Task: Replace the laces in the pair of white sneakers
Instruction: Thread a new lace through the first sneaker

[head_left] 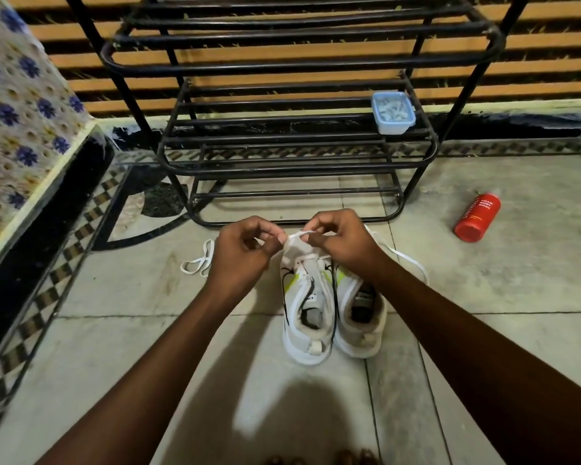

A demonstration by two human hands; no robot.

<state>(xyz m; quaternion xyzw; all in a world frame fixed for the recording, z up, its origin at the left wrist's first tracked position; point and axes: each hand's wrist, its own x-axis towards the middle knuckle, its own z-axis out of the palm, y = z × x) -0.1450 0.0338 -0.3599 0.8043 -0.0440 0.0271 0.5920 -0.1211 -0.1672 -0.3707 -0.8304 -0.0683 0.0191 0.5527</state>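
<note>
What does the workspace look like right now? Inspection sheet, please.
Surface: tiled floor; sneakers stand on it side by side, toes away from the person.
Job's things: lace held above the toes; loose lace on the floor to the left; white strand trails to the right.
Clutter: red bottle lying on the floor at right.
Grippers: left hand and right hand each pinch the lace.
Cables: nothing seen.
Surroundings: black rack behind, box on its shelf; patterned cloth at left.
</note>
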